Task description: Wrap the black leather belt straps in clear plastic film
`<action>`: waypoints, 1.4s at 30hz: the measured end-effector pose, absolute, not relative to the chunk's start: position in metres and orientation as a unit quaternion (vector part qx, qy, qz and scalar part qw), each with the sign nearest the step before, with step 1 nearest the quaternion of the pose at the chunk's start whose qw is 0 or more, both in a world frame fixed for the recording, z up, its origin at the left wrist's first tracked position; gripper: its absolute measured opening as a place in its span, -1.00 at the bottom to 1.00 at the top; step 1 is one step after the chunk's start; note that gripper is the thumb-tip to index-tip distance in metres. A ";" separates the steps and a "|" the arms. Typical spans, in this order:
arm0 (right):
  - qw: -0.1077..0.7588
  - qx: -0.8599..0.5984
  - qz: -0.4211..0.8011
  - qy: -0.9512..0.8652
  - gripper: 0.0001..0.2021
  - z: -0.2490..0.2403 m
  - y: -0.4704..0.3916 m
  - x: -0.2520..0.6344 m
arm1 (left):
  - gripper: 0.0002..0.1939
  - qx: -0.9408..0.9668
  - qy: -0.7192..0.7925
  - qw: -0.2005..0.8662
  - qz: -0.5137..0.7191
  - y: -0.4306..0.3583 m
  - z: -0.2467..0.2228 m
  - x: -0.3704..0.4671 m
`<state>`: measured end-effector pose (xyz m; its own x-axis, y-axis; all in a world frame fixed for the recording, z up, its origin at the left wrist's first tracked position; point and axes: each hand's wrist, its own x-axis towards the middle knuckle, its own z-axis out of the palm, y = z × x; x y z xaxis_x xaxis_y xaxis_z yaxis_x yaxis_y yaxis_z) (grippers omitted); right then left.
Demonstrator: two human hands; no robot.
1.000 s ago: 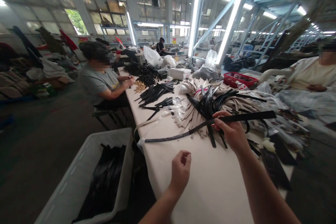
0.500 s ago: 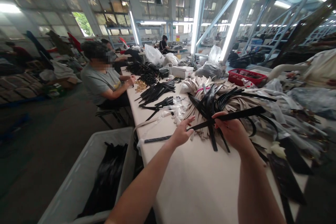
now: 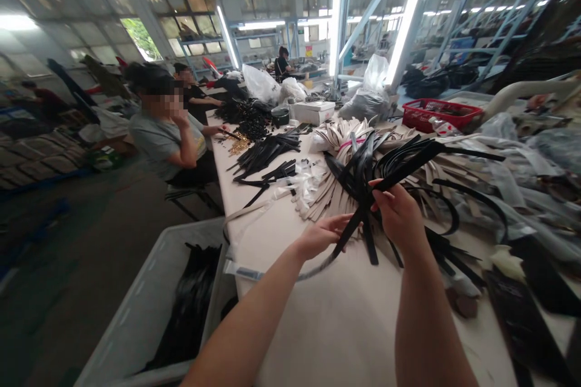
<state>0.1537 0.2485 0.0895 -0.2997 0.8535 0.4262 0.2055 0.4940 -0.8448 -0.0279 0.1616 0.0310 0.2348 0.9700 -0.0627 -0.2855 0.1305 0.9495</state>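
One long black strap [image 3: 408,166] slants above the table [image 3: 331,326] — the right hand [image 3: 399,211] pinches it, fingers clamped. It crosses the fingers of the left hand [image 3: 322,236]; whether they grip, I cannot tell. Its lower end reaches the table's left edge, near a pale bin [image 3: 136,281]. Pale strips [image 3: 318,193] heap up beyond — black ones [image 3: 358,172] on top.

The left forearm [image 3: 256,311] hides part of the black strap [image 3: 351,228], and the bottom edge crops the worktop [image 3: 345,320].
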 end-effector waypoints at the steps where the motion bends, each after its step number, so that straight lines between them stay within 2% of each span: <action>1: 0.468 -0.361 0.357 -0.723 -0.69 0.087 0.251 0.155 | -0.29 0.429 0.375 0.663 0.486 0.162 0.033 -0.027; 4: 0.471 -0.357 0.381 -0.711 -0.71 0.082 0.257 0.158 | -0.43 0.406 0.387 0.674 0.480 0.163 0.036 -0.028; 6: 0.475 -0.350 0.401 -0.701 -0.72 0.080 0.260 0.158 | -0.56 0.437 0.416 0.641 0.474 0.165 0.033 -0.033; 9: 0.478 -0.344 0.422 -0.689 -0.73 0.078 0.262 0.157 | -0.72 0.522 0.487 0.519 0.470 0.167 0.027 -0.043; 13: 0.470 -0.361 0.417 -0.689 -0.70 0.077 0.263 0.153 | -0.79 0.610 0.569 0.330 0.441 0.165 0.031 -0.060; 17: 0.476 -0.363 0.408 -0.689 -0.67 0.076 0.263 0.151 | -0.77 0.648 0.586 0.250 0.418 0.162 0.045 -0.078; 22: 0.476 -0.371 0.403 -0.688 -0.68 0.074 0.263 0.147 | -0.74 0.632 0.600 0.213 0.441 0.160 0.054 -0.100; 28: 0.463 -0.382 0.399 -0.693 -0.69 0.076 0.259 0.146 | -0.66 0.598 0.620 0.218 0.460 0.155 0.057 -0.115; 42: 0.431 -0.447 0.339 -0.707 -0.72 0.075 0.259 0.149 | -0.67 0.575 0.640 0.199 0.470 0.146 0.057 -0.134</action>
